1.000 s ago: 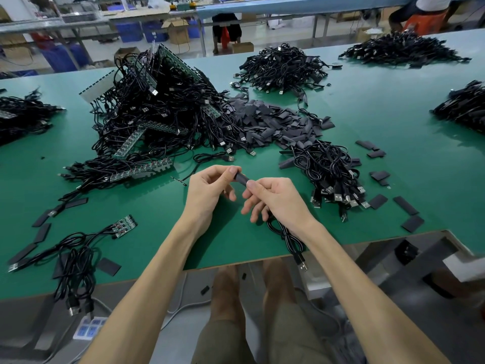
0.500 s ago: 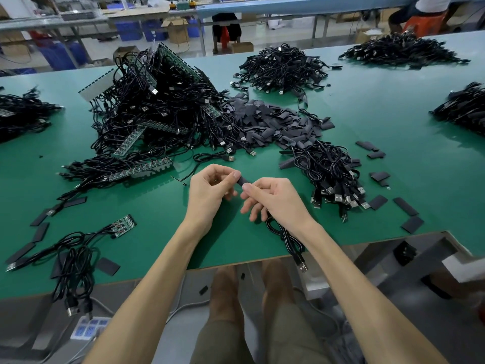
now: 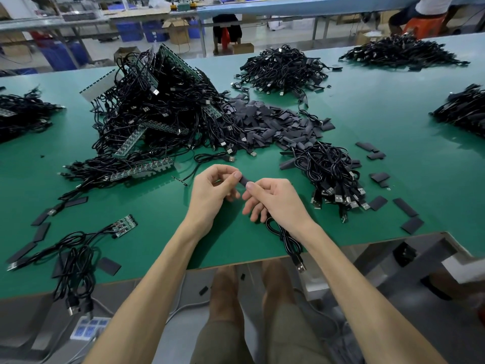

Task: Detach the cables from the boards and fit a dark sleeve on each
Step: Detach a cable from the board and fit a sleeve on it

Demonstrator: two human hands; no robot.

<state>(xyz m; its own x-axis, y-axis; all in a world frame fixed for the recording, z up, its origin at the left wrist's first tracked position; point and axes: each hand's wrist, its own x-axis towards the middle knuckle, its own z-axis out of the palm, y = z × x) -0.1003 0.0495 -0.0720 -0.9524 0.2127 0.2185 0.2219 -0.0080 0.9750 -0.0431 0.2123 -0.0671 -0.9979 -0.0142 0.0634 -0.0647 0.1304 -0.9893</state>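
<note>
Over a green table point(image 3: 393, 153), the left hand point(image 3: 212, 191) pinches a short dark flat sleeve point(image 3: 243, 180); the right hand point(image 3: 275, 200), curled around a thin black coiled cable point(image 3: 287, 240), meets its other end. Best held straight and aligned, feeding gently.

Hands: two, left hand point(image 3: 210, 195) and right hand point(image 3: 275, 200)
Cable heaps point(image 3: 157, 114): seven
Sleeve heap point(image 3: 270, 124): one, tabletop centre
Held cable point(image 3: 286, 240): one
Held sleeve point(image 3: 243, 181): one
</note>
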